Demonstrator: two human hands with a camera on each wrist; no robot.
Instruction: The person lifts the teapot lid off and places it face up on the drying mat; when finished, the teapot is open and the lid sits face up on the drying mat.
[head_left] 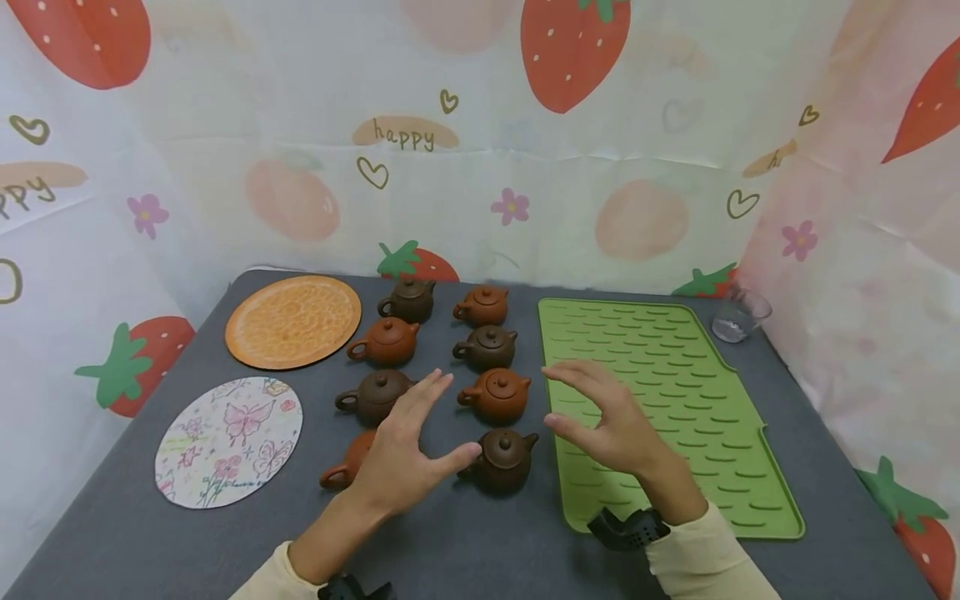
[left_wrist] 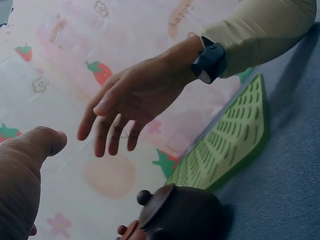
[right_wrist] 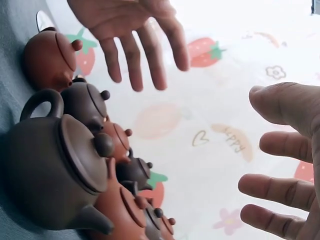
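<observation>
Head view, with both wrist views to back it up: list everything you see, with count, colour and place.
Table: 1, dark grey, under everything else
Backdrop: count unclear, pale with strawberries, hearts and flowers, behind and beside the table
Dark brown teapots: 4, dark brown, two in each middle column
Reddish-brown teapots: 4, reddish-brown, alternating with the dark ones
Orange mat: 1, orange, far left
Patterned mat: 1, white with pink drawings, nearer left
Green mat: 1, green, right
Glass: 1, clear, far right
Sleeves: 2, cream, near edge
Wrist devices: 2, black, by the sleeves
Left hand: 1, bare, above the near teapots
Right hand: 1, bare, above the green mat
</observation>
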